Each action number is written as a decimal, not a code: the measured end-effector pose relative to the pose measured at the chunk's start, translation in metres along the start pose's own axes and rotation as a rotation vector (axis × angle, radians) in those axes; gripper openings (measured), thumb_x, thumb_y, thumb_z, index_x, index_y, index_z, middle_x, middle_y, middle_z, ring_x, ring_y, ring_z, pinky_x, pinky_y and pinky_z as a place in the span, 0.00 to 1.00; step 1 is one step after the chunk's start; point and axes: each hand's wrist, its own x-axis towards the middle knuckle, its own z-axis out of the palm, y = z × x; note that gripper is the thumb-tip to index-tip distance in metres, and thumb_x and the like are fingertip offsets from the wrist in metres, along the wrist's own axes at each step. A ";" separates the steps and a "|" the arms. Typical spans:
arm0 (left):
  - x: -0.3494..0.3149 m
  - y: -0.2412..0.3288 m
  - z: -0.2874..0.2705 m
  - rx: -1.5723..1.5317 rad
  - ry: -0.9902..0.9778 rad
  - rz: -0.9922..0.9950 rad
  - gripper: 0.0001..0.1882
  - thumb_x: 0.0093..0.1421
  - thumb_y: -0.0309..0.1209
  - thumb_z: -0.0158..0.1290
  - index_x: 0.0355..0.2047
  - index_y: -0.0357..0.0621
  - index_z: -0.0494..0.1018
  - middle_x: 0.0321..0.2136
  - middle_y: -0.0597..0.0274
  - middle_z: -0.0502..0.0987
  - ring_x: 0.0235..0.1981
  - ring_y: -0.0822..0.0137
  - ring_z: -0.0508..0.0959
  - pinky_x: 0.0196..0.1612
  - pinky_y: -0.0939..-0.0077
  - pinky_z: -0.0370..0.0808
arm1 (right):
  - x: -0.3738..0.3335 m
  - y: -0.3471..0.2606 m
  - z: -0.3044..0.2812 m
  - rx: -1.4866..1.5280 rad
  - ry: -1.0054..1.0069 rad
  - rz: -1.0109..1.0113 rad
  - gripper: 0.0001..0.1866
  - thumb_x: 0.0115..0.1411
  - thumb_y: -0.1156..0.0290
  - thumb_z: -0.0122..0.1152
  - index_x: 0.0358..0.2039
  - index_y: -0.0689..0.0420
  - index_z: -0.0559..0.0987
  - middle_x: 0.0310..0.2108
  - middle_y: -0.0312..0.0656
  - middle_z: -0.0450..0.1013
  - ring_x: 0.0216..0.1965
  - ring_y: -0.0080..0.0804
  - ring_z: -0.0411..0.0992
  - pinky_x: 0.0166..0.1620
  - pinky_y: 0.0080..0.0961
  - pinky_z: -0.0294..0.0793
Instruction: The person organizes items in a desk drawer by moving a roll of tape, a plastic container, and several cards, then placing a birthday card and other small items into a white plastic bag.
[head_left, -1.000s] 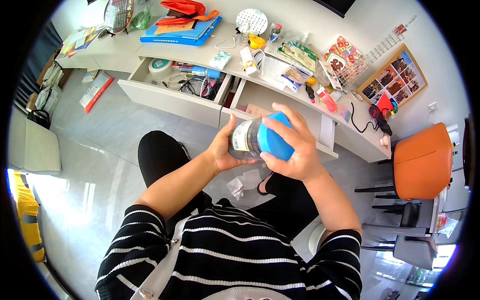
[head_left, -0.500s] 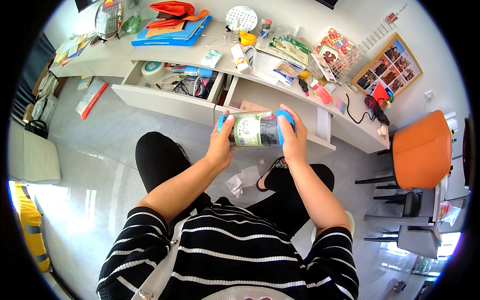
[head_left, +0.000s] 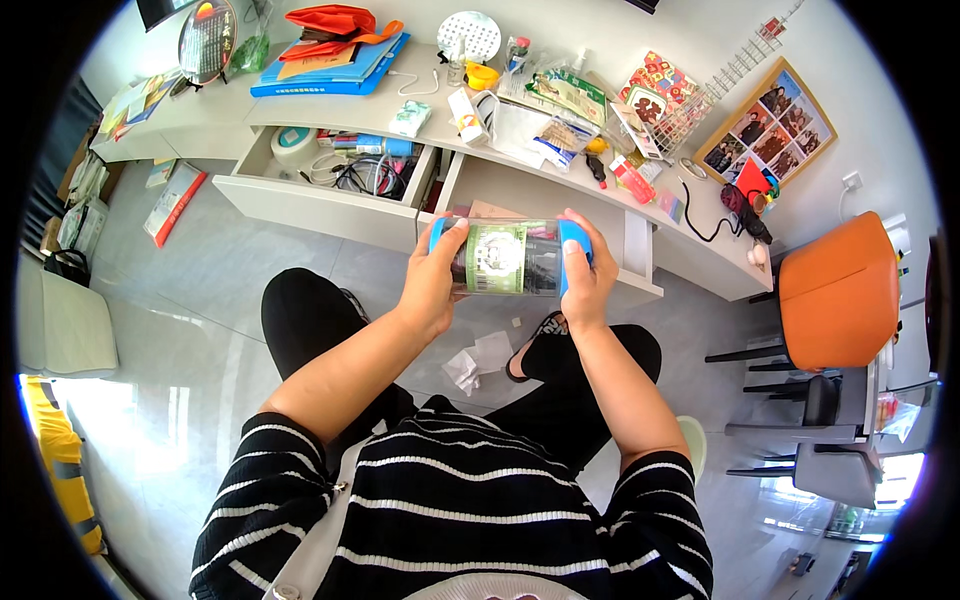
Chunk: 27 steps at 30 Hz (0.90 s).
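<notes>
Between my two hands a clear plastic jar [head_left: 497,259] lies sideways, with a green label, blue ends and dark contents. My left hand [head_left: 432,275] is closed round its left blue end, and my right hand [head_left: 588,268] grips the right blue end. The jar is held in the air just before an open drawer [head_left: 575,222] of the white desk. Inside that drawer, partly hidden by the jar, lies a flat pinkish-brown item [head_left: 497,209]. What the jar holds cannot be made out clearly.
Left of it, another open drawer [head_left: 320,195] holds cables and a tape roll. Clutter covers the white desk [head_left: 425,75]: blue folders [head_left: 330,68], packets, a framed photo collage [head_left: 768,125]. Crumpled paper [head_left: 475,362] lies on the floor between my feet. An orange chair [head_left: 838,290] stands at right.
The view has shifted slightly. Both hands still hold the jar, with the left fingers and the right thumb in slightly different places on it.
</notes>
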 end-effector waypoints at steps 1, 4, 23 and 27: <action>-0.003 0.002 0.003 0.008 -0.006 -0.018 0.30 0.58 0.46 0.52 0.58 0.55 0.58 0.46 0.64 0.69 0.44 0.67 0.72 0.41 0.61 0.69 | 0.001 -0.001 -0.002 -0.004 -0.003 -0.015 0.20 0.56 0.67 0.51 0.47 0.65 0.73 0.45 0.48 0.72 0.47 0.31 0.69 0.53 0.26 0.63; -0.004 0.002 0.007 -0.013 -0.033 -0.037 0.29 0.58 0.48 0.50 0.59 0.59 0.58 0.49 0.65 0.68 0.46 0.65 0.72 0.44 0.54 0.68 | 0.008 -0.008 -0.009 -0.036 -0.028 -0.113 0.20 0.55 0.68 0.54 0.47 0.64 0.73 0.43 0.44 0.72 0.42 0.28 0.69 0.48 0.24 0.66; 0.011 0.000 -0.016 -0.081 -0.224 -0.530 0.25 0.56 0.55 0.46 0.47 0.54 0.69 0.43 0.59 0.73 0.44 0.56 0.73 0.42 0.48 0.71 | 0.036 -0.061 -0.008 -0.346 -0.468 -0.781 0.25 0.40 0.64 0.63 0.41 0.61 0.76 0.40 0.52 0.71 0.37 0.50 0.71 0.42 0.37 0.71; 0.011 0.008 -0.023 0.037 -0.227 -0.641 0.26 0.56 0.56 0.46 0.48 0.55 0.68 0.43 0.59 0.73 0.45 0.56 0.72 0.40 0.46 0.71 | 0.033 -0.059 -0.013 -0.306 -0.593 -0.924 0.25 0.41 0.59 0.62 0.40 0.59 0.76 0.40 0.52 0.71 0.39 0.50 0.71 0.41 0.38 0.71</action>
